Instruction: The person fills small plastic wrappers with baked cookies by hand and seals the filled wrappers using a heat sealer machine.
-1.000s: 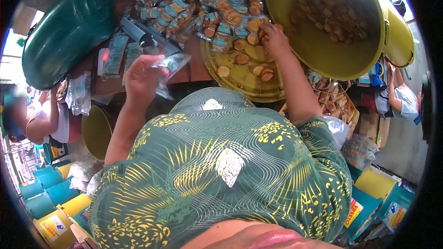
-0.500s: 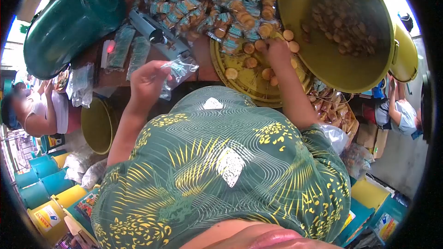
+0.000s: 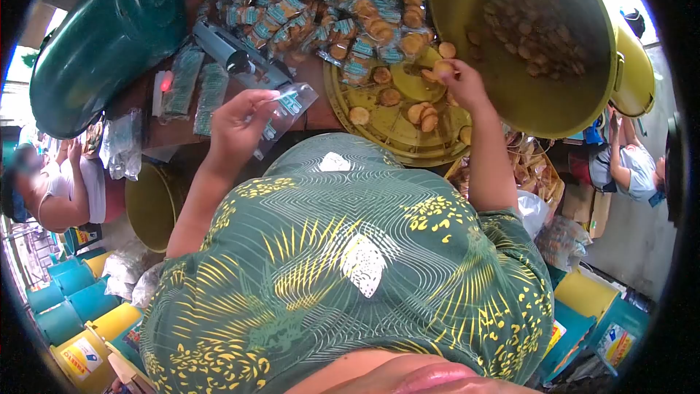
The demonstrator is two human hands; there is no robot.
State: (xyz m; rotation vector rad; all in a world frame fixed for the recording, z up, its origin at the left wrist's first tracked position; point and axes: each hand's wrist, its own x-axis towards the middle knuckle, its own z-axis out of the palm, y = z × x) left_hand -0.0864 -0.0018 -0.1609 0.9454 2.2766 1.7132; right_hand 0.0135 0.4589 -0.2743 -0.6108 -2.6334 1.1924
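Note:
Pinched between my left thumb and fingers is a clear plastic bag [image 3: 292, 106] with teal print. My left hand [image 3: 240, 120] holds it over the table's front edge, below a grey sealer-like device [image 3: 244, 58]. My right hand [image 3: 467, 86] is closed on a round biscuit [image 3: 442, 68] above the yellow lid [image 3: 357, 138], beside the mouth of a tilted yellow bucket [image 3: 503, 113]. Several loose biscuits [image 3: 423, 117] lie on the lid, some overlapping. Whether more than one biscuit is in my fingers is hard to see.
Filled biscuit packets [image 3: 292, 14] are heaped at the back. Stacks of printed bags [image 3: 182, 84] lie left, near a dark green bucket [image 3: 109, 44]. Biscuits [image 3: 539, 29] fill the yellow bucket's bottom. A person [image 3: 73, 182] sits at left, another person [image 3: 631, 164] at right.
My right hand has risen from the biscuits on the lid and moved right, now with a biscuit in its fingers. The bag in my left hand is turned and spread flatter.

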